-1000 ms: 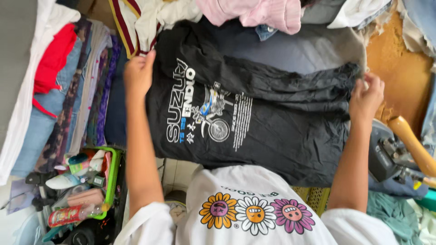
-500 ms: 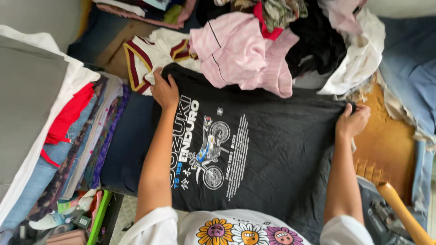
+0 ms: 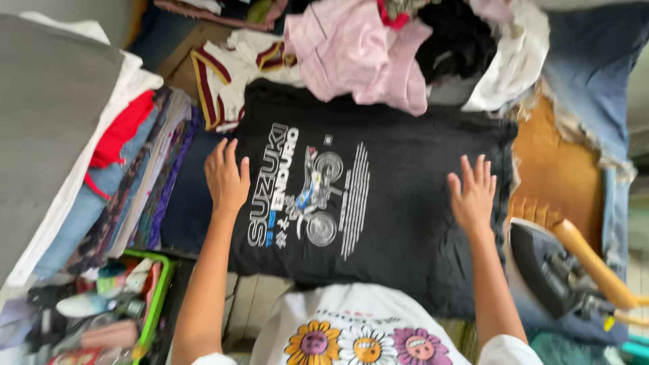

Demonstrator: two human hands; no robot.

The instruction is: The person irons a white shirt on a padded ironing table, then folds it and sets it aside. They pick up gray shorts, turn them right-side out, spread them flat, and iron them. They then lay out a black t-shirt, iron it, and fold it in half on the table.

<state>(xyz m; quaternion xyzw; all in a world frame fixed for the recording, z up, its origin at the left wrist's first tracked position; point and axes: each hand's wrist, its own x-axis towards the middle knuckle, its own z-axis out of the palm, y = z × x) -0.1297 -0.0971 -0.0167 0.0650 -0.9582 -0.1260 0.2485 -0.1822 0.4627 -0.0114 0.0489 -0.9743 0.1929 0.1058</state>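
A black T-shirt point(image 3: 392, 203) with a white motorcycle print lies spread flat in front of me. My left hand point(image 3: 226, 178) rests palm down on its left edge, fingers apart. My right hand point(image 3: 473, 195) presses flat on its right side, fingers spread. Neither hand holds anything. The shirt's far edge runs under a heap of clothes.
A pink garment point(image 3: 358, 54) and a white shirt with maroon stripes point(image 3: 230, 74) lie in the far heap. A stack of folded clothes point(image 3: 128, 169) stands at left, a green basket point(image 3: 157, 304) below it. An iron with a wooden handle point(image 3: 574, 270) sits at right.
My hands let go of the shirt's far corners and came down flat on it, nearer to me. The shirt now lies spread out.
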